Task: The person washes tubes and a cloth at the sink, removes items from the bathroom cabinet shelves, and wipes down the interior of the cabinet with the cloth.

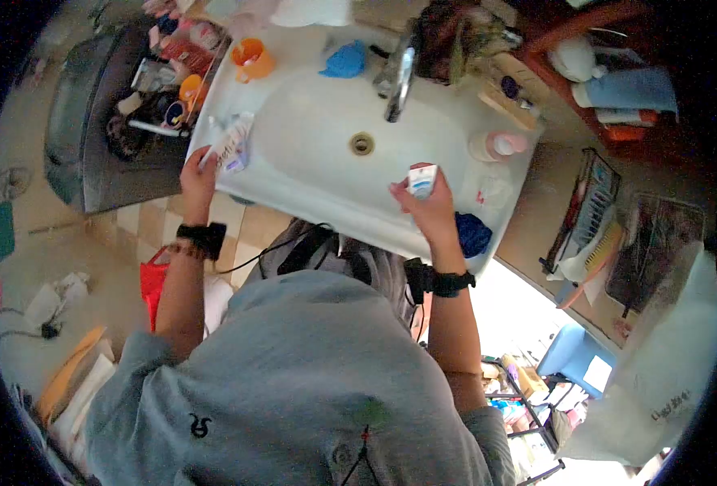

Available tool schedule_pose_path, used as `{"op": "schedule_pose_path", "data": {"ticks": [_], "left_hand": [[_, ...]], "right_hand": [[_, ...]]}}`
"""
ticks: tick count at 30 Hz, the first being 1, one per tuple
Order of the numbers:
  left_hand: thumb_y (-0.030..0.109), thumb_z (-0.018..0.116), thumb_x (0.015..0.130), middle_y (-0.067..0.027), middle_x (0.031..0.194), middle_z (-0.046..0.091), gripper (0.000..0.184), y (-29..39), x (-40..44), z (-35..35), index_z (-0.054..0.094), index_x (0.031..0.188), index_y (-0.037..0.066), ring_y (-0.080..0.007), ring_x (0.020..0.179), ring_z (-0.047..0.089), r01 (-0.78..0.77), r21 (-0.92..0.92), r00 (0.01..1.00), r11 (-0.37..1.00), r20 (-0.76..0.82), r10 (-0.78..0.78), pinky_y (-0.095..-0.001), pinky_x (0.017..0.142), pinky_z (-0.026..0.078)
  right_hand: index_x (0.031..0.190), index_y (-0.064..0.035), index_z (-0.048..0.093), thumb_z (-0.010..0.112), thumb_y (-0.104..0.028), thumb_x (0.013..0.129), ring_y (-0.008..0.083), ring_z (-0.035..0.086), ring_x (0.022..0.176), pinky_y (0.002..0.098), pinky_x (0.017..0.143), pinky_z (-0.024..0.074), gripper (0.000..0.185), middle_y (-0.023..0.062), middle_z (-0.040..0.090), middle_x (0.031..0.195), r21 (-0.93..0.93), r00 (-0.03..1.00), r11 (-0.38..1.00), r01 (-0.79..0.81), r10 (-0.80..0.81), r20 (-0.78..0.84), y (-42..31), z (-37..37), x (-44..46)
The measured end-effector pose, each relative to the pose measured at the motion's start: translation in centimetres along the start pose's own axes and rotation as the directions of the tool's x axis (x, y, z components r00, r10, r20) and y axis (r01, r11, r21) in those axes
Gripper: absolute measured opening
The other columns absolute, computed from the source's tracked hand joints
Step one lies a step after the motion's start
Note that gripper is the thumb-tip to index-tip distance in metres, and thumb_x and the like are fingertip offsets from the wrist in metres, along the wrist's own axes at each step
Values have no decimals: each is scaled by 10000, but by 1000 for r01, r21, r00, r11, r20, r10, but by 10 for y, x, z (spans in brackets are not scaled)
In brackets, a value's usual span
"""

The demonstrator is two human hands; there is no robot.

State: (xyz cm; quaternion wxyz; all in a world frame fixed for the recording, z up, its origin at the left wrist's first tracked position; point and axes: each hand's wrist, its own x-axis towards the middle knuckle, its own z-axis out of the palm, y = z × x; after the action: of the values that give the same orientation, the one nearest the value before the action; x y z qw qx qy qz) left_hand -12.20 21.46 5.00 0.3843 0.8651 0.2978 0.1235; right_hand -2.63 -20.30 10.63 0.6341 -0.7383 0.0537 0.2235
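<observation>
My left hand (pixel 198 180) is closed on one end of a white tube (pixel 227 148) with dark lettering, at the left rim of the white sink (pixel 293 182). Purple patches show on the packaging around the tube, and I cannot tell whether that is a separate packet. Over the front right of the basin, my right hand (pixel 433 212) grips a small white pack (pixel 422 180) with a red top edge and blue marks. It may be a carton or a flat tube. A crumpled dark blue item (pixel 472 235) lies just right of my right wrist.
The metal faucet (pixel 401 85) reaches over the drain (pixel 361 144). An orange mug (pixel 252 60) and a blue cloth-like item (pixel 344 60) sit on the back rim. A pinkish bottle (pixel 500 147) stands on the right. Cluttered toiletries (pixel 172 89) lie on the left.
</observation>
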Motion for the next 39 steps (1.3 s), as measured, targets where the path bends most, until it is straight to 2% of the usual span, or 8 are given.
{"op": "schedule_pose_path", "data": {"ticks": [3, 9, 15, 23, 26, 29, 35, 39], "left_hand": [[107, 598, 886, -53, 947, 646, 225, 50, -11, 3, 604, 1077, -11, -110, 842, 578, 47, -228, 900, 973, 432, 58, -248, 757, 465], [103, 612, 876, -23, 950, 624, 206, 161, -53, 76, 605, 1050, -8, -91, 900, 554, 15, -399, 676, 917, 680, 285, -239, 805, 452], [87, 641, 855, -28, 1021, 584, 232, 229, -87, 164, 572, 1065, 17, -106, 963, 535, 376, -598, 623, 708, 729, 284, -244, 827, 440], [51, 679, 819, -30, 1046, 527, 411, 262, -97, 272, 440, 1153, 49, -151, 1004, 523, 653, -624, 544, 430, 781, 308, -291, 885, 435], [55, 693, 805, -55, 1079, 540, 487, 298, -76, 271, 404, 1196, 35, -155, 1045, 529, 574, -602, 535, 555, 789, 301, -292, 930, 421], [60, 700, 798, -76, 1112, 563, 554, 321, -43, 289, 367, 1240, 36, -165, 1060, 547, 369, -756, 735, 541, 593, 327, -286, 946, 420], [80, 722, 778, -79, 1085, 604, 475, 344, -5, 319, 454, 1168, 30, -181, 1007, 582, 480, -769, 607, 423, 639, 472, -293, 858, 482], [133, 738, 772, -63, 1007, 620, 384, 331, 3, 363, 519, 1073, 38, -167, 951, 589, -139, -690, 797, 710, 348, 494, -290, 799, 489]], "right_hand": [[1024, -68, 520, 793, -202, 716, 106, 589, 662, 254, 548, 481, 433, 45, 618, 834, -462, 941, 829, 315, -335, 40, 9, -3, 4], [1099, -53, 508, 743, -227, 769, 151, 603, 700, 246, 501, 463, 441, 82, 629, 908, 203, 997, 976, -76, 74, 21, -8, -21, -9], [1111, -8, 493, 696, -96, 795, 149, 584, 674, 246, 484, 411, 386, 77, 613, 890, 442, 931, 893, 83, 89, -354, -7, -62, -10], [955, -27, 562, 761, -197, 719, 171, 607, 758, 312, 675, 502, 352, 83, 635, 839, -240, 922, 965, 106, -186, -341, -12, -94, 20], [1000, -22, 554, 754, -107, 682, 210, 616, 839, 336, 789, 485, 385, 108, 644, 899, -280, 907, 923, 265, -337, -252, -17, -134, 45], [1072, -31, 562, 742, -62, 665, 215, 618, 911, 344, 832, 479, 446, 119, 648, 960, -393, 950, 899, 193, -271, -154, -22, -194, 78], [1203, -73, 554, 698, -111, 682, 286, 616, 995, 390, 900, 468, 542, 153, 640, 1076, -736, 994, 676, 10, -84, -64, -89, -243, 119], [1236, -81, 531, 667, -227, 721, 356, 558, 1098, 425, 959, 430, 553, 170, 587, 1197, -922, 995, 383, 66, -94, 32, -58, -274, 185]]}}
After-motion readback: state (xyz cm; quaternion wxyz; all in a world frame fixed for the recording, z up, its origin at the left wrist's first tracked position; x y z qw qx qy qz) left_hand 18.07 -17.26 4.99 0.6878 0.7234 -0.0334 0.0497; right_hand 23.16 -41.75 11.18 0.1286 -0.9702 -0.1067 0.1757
